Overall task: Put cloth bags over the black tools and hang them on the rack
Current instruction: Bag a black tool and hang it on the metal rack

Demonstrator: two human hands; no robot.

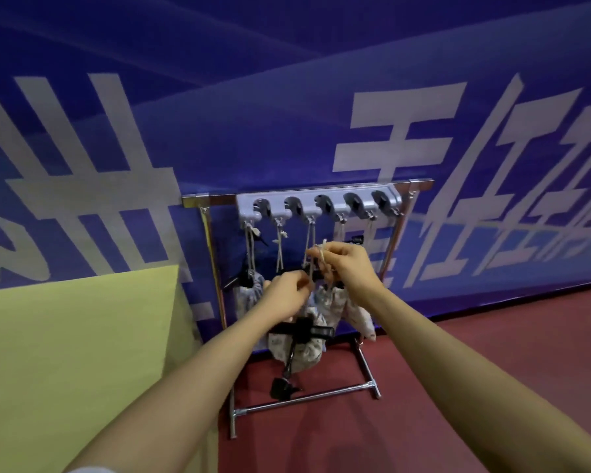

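Observation:
A metal rack (215, 268) stands against the blue wall with a grey hook holder (316, 204) across its top. Several pale patterned cloth bags hang from the hooks by drawstrings; one bag (249, 297) is at the left with a black tool handle sticking out. My right hand (343, 264) pinches the drawstring (321, 254) of a bag (331, 302) below it. My left hand (285, 293) grips the same string lower down. A black tool (302, 331) pokes out of a bag (304, 353) hanging under my hands.
A yellow-green panel (75, 353) fills the left side beside the rack. The rack's base bars (304, 399) rest on dark red floor (458, 387). A blue banner (287, 131) with large white characters covers the wall behind.

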